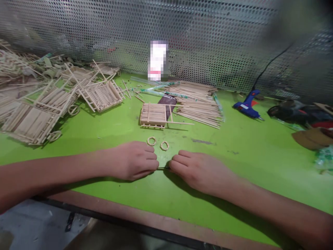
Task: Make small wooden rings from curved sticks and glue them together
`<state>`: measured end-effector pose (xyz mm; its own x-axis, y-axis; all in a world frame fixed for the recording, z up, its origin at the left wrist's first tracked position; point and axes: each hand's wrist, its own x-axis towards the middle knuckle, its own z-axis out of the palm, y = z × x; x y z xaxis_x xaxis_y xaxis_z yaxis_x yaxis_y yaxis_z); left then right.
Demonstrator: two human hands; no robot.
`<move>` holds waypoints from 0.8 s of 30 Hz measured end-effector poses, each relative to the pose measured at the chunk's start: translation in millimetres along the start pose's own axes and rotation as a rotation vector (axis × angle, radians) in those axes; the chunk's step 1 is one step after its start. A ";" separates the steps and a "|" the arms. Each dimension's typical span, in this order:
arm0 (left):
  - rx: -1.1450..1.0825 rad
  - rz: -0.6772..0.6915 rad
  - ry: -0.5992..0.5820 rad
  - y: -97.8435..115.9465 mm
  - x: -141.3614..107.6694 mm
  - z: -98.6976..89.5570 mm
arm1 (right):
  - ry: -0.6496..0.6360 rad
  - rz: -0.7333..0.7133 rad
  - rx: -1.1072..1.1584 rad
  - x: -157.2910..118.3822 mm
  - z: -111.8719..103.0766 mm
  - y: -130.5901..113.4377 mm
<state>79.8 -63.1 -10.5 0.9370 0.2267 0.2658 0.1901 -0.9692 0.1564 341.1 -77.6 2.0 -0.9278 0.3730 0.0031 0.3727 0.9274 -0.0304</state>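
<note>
My left hand [139, 160] rests low over the green table, its fingers curled closed. Facing it across a small gap, my right hand [195, 170] is closed in the same way. A thin stick [163, 168] spans the gap and runs into both hands; its ends are hidden under the fingers. Just beyond the fingers lie two small rings made of short stick pieces, a left ring [151, 141] and a right ring [164, 146]. Farther back stands a small cart body [153, 114] built of sticks, with long shafts pointing right.
Loose sticks [200, 107] lie behind the cart body, beside a phone [157, 60] against the perforated metal screen [125, 34]. Several stick-built carts [102, 97] crowd the left. A blue glue gun [248, 105] with a cord sits at right, near a tape roll [310, 138].
</note>
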 end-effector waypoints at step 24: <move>-0.087 -0.181 0.098 1.4 -21.1 -4.9 | 0.075 -0.006 -0.069 -1.4 3.0 2.3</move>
<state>58.8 -68.7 -11.2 0.8561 0.4086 0.3163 0.3228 -0.9009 0.2902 343.2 -76.1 -1.0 -0.9273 0.3660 0.0785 0.3697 0.9283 0.0390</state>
